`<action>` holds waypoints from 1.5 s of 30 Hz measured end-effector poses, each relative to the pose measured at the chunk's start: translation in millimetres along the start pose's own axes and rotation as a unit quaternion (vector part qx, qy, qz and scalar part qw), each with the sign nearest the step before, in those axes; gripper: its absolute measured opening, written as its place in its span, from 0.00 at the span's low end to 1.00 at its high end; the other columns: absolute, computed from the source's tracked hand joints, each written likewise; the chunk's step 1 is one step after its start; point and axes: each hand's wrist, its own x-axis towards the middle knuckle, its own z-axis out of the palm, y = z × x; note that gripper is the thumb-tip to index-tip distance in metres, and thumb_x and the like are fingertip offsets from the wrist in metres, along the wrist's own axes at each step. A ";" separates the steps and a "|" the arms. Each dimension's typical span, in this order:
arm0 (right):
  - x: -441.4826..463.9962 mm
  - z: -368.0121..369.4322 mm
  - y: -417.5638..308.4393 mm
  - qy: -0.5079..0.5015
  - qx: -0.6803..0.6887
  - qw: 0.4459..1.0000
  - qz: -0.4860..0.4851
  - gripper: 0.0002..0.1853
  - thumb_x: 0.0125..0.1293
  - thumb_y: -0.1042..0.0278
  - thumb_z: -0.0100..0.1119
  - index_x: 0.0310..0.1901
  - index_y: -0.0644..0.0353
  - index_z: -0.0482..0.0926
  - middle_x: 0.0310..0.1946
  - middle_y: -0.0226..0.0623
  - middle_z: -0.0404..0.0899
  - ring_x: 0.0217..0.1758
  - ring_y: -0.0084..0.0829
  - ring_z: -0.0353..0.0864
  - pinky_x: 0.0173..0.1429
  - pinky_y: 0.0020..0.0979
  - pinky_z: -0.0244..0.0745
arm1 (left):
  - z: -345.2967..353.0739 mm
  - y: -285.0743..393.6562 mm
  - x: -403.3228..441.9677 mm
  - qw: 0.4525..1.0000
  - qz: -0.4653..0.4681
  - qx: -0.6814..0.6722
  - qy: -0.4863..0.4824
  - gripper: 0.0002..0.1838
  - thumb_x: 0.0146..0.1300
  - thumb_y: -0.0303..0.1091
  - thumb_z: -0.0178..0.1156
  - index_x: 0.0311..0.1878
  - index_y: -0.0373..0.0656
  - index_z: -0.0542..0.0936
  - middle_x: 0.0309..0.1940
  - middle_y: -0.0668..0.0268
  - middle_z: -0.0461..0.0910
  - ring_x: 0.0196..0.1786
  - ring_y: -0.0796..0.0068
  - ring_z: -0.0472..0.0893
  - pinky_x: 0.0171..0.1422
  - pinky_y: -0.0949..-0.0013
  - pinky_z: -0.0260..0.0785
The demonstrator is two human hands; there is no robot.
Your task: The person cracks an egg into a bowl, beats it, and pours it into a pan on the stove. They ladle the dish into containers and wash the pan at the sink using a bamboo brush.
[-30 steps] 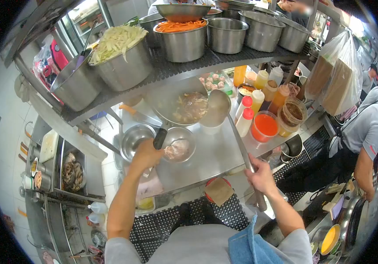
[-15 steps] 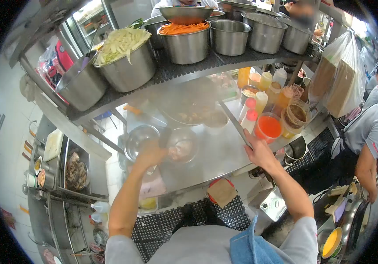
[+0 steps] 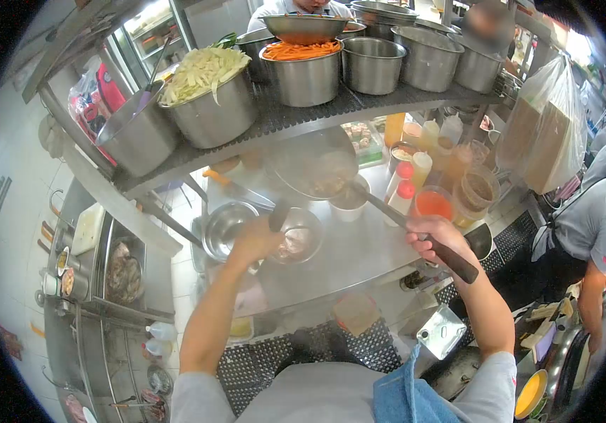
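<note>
My right hand point(image 3: 435, 236) is wrapped round the long handle of a pan point(image 3: 303, 151). The pan is tilted, its steaming food point(image 3: 327, 185) at the lower edge, close to a white tub point(image 3: 349, 206). My left hand point(image 3: 259, 238) is closed round a dark-handled utensil point(image 3: 279, 215) whose kind I cannot make out. Under and beside that hand are an empty-looking metal bowl point(image 3: 222, 229) and a second bowl point(image 3: 311, 248) with pale pieces in it. Behind them lies an orange-handled knife point(image 3: 217, 177). Steam blurs this area.
Above the steel table point(image 3: 345, 264), a shelf point(image 3: 274, 130) bears metal pots, one with cut cabbage point(image 3: 200, 70), one with carrot strips point(image 3: 299, 51). Sauce bottles point(image 3: 405, 190) and a tub of red sauce point(image 3: 435, 203) stand at the right. A co-worker point(image 3: 578, 225) is far right.
The pan has become clearer through thinner steam, its body tilted near the white tub. My right hand has moved right and turned, showing the handle's dark end. The left hand has shifted slightly right.
</note>
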 end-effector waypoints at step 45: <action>-30.6 11.3 86.4 0.207 -0.378 0.888 -0.160 0.32 0.59 0.73 0.58 0.67 0.67 0.66 0.24 0.37 0.79 0.19 0.20 0.73 0.26 0.27 0.71 | -8.7 -13.0 -2.4 0.994 0.026 0.084 0.066 0.18 0.48 0.38 0.59 0.38 0.32 0.78 0.35 0.45 0.82 0.40 0.49 0.82 0.49 0.53 0.73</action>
